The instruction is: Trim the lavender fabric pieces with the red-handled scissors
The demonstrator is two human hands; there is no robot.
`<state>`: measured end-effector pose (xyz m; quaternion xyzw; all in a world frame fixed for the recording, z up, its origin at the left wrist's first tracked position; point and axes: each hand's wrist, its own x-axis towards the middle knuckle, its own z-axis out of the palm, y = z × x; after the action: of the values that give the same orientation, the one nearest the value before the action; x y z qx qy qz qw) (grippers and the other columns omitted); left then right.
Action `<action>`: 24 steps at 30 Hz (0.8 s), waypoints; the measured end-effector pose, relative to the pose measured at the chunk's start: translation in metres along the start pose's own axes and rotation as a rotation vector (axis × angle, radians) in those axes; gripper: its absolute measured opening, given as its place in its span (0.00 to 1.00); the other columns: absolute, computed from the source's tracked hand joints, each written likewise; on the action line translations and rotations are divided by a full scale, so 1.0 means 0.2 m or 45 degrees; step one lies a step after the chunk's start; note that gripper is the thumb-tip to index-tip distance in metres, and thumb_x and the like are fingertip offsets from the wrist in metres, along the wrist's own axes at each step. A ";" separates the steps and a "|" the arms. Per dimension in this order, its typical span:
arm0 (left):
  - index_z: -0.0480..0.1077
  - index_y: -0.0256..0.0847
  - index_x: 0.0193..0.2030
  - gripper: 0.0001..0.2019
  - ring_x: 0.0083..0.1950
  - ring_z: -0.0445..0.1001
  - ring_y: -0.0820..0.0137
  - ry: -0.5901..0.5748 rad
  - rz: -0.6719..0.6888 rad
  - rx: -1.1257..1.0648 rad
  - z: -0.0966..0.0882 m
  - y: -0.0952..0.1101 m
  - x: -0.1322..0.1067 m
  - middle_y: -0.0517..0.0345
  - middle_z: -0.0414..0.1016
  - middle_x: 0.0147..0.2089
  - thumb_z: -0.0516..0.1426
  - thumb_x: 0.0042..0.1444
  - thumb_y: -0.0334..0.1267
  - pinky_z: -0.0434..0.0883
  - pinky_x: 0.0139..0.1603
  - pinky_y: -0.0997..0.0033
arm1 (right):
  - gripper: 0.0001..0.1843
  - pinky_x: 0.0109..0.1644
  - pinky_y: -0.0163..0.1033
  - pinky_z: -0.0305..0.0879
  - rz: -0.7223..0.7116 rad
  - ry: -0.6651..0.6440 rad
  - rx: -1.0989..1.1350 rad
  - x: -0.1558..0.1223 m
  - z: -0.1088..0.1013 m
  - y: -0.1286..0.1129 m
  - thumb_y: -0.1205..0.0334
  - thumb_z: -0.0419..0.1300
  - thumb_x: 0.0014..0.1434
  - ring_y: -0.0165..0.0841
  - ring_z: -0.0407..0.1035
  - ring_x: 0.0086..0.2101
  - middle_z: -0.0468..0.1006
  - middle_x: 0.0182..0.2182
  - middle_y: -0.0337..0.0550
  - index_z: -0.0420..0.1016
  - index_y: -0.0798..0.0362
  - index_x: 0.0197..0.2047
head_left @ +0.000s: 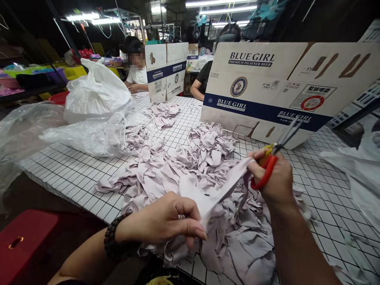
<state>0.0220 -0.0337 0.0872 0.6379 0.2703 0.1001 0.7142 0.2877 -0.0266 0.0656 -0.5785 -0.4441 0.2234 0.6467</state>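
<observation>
A pale lilac fabric piece (218, 194) is stretched between my two hands above the table. My left hand (166, 219), with a dark bracelet at the wrist, pinches its lower end between thumb and fingers. Up on the right, my right hand (276, 182) holds scissors (264, 174) with red and yellow handles, the blades pointing up and away. The fingers of that same hand also grip the fabric's other end. Beneath both hands lies a heap of similar fabric pieces (237, 245), spreading back across the table.
The table (308, 174) has a white cover with a black grid. Cardboard boxes (258, 79) stand on its far side, with people seated behind. White plastic bags (95, 91) are at the left, another plastic bag (359, 170) at the right. A red stool (32, 241) stands lower left.
</observation>
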 end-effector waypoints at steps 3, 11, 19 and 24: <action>0.74 0.33 0.34 0.17 0.24 0.72 0.76 0.011 0.097 -0.479 0.11 -0.02 0.09 0.55 0.77 0.27 0.65 0.51 0.49 0.67 0.26 0.78 | 0.11 0.32 0.39 0.68 0.132 -0.230 -0.149 0.09 0.09 0.01 0.66 0.65 0.45 0.35 0.70 0.31 0.74 0.34 0.40 0.68 0.48 0.32; 0.76 0.31 0.37 0.18 0.23 0.72 0.79 0.420 0.125 -0.860 0.13 -0.22 0.30 0.56 0.77 0.29 0.67 0.48 0.46 0.69 0.27 0.81 | 0.17 0.43 0.40 0.69 0.490 -0.772 0.201 -0.22 0.02 0.07 0.58 0.70 0.48 0.37 0.72 0.42 0.78 0.42 0.44 0.64 0.50 0.30; 0.76 0.34 0.31 0.18 0.19 0.68 0.78 0.430 0.258 -0.485 0.12 -0.23 0.27 0.58 0.71 0.27 0.63 0.52 0.51 0.69 0.21 0.77 | 0.22 0.29 0.34 0.67 0.527 -0.625 0.370 -0.44 0.14 0.10 0.53 0.71 0.47 0.28 0.67 0.25 0.74 0.31 0.36 0.60 0.49 0.29; 0.78 0.36 0.29 0.15 0.23 0.68 0.81 0.647 0.488 -0.072 0.10 -0.22 0.24 0.45 0.69 0.53 0.61 0.56 0.47 0.70 0.21 0.77 | 0.15 0.34 0.35 0.67 0.427 -0.614 0.233 -0.41 0.14 0.09 0.57 0.67 0.52 0.30 0.69 0.29 0.74 0.31 0.38 0.64 0.50 0.32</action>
<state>0.0629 -0.0351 0.0340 0.6116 0.3121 0.3964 0.6094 0.2268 -0.0728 0.0206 -0.5134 -0.4610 0.4970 0.5262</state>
